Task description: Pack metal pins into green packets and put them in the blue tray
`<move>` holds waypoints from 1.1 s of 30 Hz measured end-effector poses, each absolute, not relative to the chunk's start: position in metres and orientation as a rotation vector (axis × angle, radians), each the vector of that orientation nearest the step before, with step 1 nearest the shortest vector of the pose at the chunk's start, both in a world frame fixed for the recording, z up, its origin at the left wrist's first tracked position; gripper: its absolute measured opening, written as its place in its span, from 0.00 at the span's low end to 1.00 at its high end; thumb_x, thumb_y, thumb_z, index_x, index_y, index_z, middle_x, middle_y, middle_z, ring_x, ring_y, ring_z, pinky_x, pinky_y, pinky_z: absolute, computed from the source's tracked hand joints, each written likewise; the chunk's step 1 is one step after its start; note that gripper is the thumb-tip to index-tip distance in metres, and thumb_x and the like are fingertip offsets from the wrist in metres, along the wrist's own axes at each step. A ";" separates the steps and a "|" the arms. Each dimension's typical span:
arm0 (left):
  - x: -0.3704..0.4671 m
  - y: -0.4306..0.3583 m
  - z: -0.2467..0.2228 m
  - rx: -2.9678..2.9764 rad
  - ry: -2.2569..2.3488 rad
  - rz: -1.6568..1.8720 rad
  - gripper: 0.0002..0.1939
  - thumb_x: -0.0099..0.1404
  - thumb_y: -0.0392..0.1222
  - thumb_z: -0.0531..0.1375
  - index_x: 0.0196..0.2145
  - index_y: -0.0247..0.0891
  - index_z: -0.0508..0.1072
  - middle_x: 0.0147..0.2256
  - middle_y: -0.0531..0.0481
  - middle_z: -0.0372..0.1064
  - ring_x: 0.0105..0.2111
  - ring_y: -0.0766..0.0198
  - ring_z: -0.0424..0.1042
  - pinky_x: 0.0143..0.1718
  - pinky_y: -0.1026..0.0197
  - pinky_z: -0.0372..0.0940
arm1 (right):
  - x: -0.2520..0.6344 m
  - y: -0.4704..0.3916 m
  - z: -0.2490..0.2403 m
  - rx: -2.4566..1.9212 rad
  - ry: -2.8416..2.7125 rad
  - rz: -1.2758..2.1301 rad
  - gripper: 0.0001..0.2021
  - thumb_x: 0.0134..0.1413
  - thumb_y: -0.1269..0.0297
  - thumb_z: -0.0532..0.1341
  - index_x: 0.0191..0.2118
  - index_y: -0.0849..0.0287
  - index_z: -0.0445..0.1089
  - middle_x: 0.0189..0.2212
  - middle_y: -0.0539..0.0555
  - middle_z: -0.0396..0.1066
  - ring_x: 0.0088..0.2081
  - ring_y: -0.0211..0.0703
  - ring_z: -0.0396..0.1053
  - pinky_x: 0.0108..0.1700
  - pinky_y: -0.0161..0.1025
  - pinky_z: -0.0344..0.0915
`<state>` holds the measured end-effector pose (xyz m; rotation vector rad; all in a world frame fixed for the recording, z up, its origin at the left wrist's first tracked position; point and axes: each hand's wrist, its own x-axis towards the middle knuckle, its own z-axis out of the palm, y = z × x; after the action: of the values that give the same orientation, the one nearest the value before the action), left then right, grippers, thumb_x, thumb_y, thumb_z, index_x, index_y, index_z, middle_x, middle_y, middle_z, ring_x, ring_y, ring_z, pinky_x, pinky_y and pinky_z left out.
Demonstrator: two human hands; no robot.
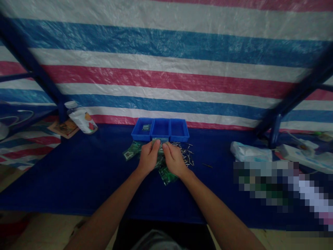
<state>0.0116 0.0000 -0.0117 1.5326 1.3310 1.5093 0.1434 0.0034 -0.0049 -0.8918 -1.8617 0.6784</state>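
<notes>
left hand [148, 158] and right hand [175, 159] pinch a clear bag [160, 139]. one packet [146, 127] is in the left bin [135, 134] near the far edge of the surface [91, 173]; pins [189, 158] and green bags [166, 176] remain outside.

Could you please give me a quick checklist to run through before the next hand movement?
1. Both hands on the held bag: ok; left hand and right hand grip it, thumbs on top.
2. Held bag sealed: cannot tell; too small and partly covered.
3. Held bag touching the middle bin: cannot tell; it overlaps the front edge in view.
4. Packet inside the left bin: ok.
5. All rods together: not ok; a lone rod lies apart, farther right.
</notes>
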 end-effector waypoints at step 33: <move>0.011 -0.009 -0.002 1.705 1.361 1.561 0.28 0.65 0.62 0.52 0.16 0.40 0.59 0.15 0.56 0.53 0.18 0.68 0.53 0.21 0.63 0.52 | 0.146 -0.001 -0.001 -0.839 -1.881 0.761 0.22 0.64 0.49 0.49 0.22 0.56 0.57 0.19 0.47 0.58 0.23 0.35 0.56 0.28 0.36 0.52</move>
<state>0.0106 -0.0087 -0.0024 1.7045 1.3611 1.5606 0.1464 -0.0013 -0.0013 -0.8385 -1.8809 0.7608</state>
